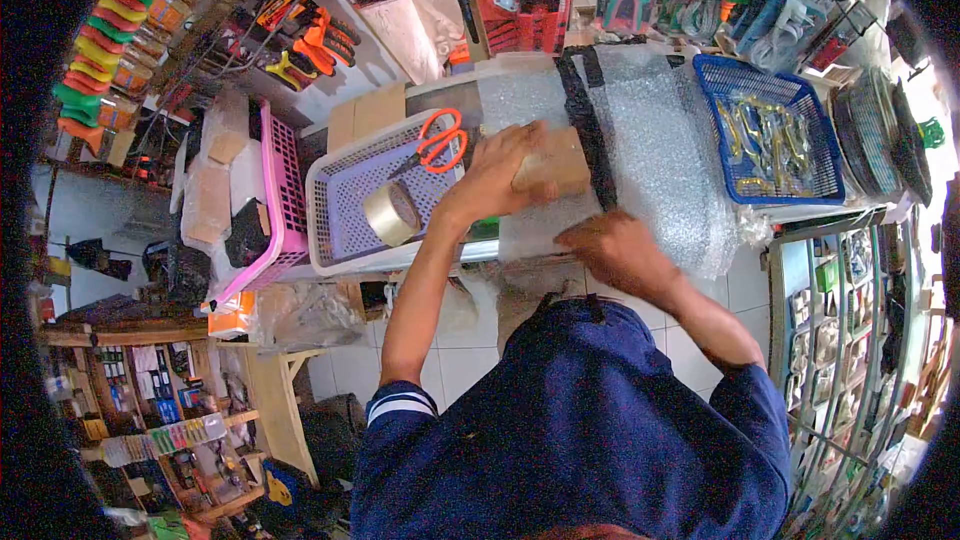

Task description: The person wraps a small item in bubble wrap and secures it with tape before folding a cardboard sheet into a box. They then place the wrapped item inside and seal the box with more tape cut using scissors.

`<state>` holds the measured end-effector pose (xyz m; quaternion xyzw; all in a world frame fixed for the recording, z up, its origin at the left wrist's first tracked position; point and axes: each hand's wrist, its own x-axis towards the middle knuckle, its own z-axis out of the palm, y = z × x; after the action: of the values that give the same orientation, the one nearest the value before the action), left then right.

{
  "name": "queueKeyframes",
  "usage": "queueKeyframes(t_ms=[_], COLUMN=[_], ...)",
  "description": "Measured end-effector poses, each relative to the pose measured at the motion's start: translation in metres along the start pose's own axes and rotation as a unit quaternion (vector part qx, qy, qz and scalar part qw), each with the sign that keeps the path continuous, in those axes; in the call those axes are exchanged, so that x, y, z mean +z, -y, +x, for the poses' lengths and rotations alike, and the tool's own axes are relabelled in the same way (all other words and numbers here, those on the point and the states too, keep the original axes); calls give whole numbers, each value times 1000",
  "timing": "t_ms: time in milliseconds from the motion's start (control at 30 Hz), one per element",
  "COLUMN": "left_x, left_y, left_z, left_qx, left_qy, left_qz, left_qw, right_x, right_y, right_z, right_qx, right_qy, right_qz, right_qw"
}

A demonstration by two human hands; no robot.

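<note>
My left hand (500,172) grips the left side of a small brown cardboard box (556,162), slightly blurred by motion. The box sits over the left part of a bubble wrap sheet (655,130) spread on the counter. Close to the counter's front edge, my right hand (628,258) is closed with its fingers curled; whatever they pinch, if anything, is hidden. To the left, a pale plastic basket (318,202) holds a roll of tape (391,215) and orange-handled scissors (440,142). Dark tape strips (590,130) run down the bubble wrap.
A blue basket (712,130) of brass-coloured metal fittings stands at the right of the counter. At the left is a pink basket (285,200) with wrapped boxes. Packaged tools (520,0) line the back. A glass display shelf (830,320) stands to my right.
</note>
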<state>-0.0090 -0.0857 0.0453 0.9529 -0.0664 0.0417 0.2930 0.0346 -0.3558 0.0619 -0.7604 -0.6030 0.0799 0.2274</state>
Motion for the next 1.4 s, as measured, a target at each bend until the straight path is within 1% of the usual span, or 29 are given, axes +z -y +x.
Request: queueKeyframes(t_ms=[67, 100, 167, 267, 367, 400, 467, 500, 567, 600, 667, 700, 733, 767, 867, 967, 1000, 1100, 1167, 1200, 1267, 1300, 1367, 1400], left_x=[3, -1, -8, 5, -3, 2, 2, 3, 10, 13, 14, 14, 14, 14, 19, 18, 15, 11, 5, 1, -4, -8, -24, -29], left_y=[8, 3, -12, -2, -1, -3, -1, 0, -2, -3, -3, -2, -3, -5, 10, 9, 7, 5, 1, -5, -21, -31, -49, -59], left_z=[-1, -4, -12, -18, -21, -18, -20, -22, -23, -22, -19, -17, -15, -15, -16, -14, -11, -14, -20, -22, -26, -28, -38, -44], left_qx=[-49, -52, -56, 11, 13, -12, -53, -74, -76, -75, -105, -119, -116, -114, -113, -130, -138, -112, -133, -142, -167, -178, -82, -32], left_qy=[14, 12, 10, -52, -79, -164, -157, -150, -196, -218, -222, -225, -230, -234, -233, -215, -210, -195, -165, -149, -232, -273, -252, -238], left_qz=[-116, -208, -386, -482, -393, -309, -164, -90, -78, -73, -112, -132, -142, -153, -153, -164, -171, -154, -174, -184, -167, -159, 17, 103], left_qw=[992, 977, 921, 875, 916, 937, 973, 982, 975, 970, 963, 958, 956, 953, 954, 954, 953, 962, 962, 961, 943, 932, 964, 965], right_x=[-12, -18, -21, -19, -3, -8, -16, -15, -15, -13, -7, -8, -11, -13, -10, -1, 1, -1, -5, -9, -17, -18, -21, -20], right_y=[-15, -25, -54, -87, -109, -107, -106, -106, -109, -108, -104, -99, -90, -80, -45, -41, -45, -58, -62, -61, -59, -59, -62, -68], right_z=[21, 34, 67, 102, 111, 114, 114, 116, 119, 118, 113, 110, 105, 99, 68, 61, 61, 72, 76, 77, 76, 78, 85, 89], right_qx=[18, 26, -39, -84, -2, 3, 16, 40, 89, 104, 132, 91, 48, 3, -109, -95, -82, -66, -73, -76, -80, -80, -77, -74], right_qy=[-9, -14, -83, -129, -39, -23, 11, 29, 59, 23, -48, -89, -129, -166, -123, -59, -41, 11, 44, 50, 63, 68, 78, 94], right_qz=[-46, -69, -44, 2, 93, 97, 110, 128, 160, 202, 283, 170, 54, -61, -136, -225, -209, -161, -133, -98, -28, -19, 3, 36], right_qw=[999, 997, 995, 988, 995, 995, 994, 991, 981, 974, 949, 977, 989, 984, 977, 968, 974, 985, 988, 991, 994, 994, 994, 992])
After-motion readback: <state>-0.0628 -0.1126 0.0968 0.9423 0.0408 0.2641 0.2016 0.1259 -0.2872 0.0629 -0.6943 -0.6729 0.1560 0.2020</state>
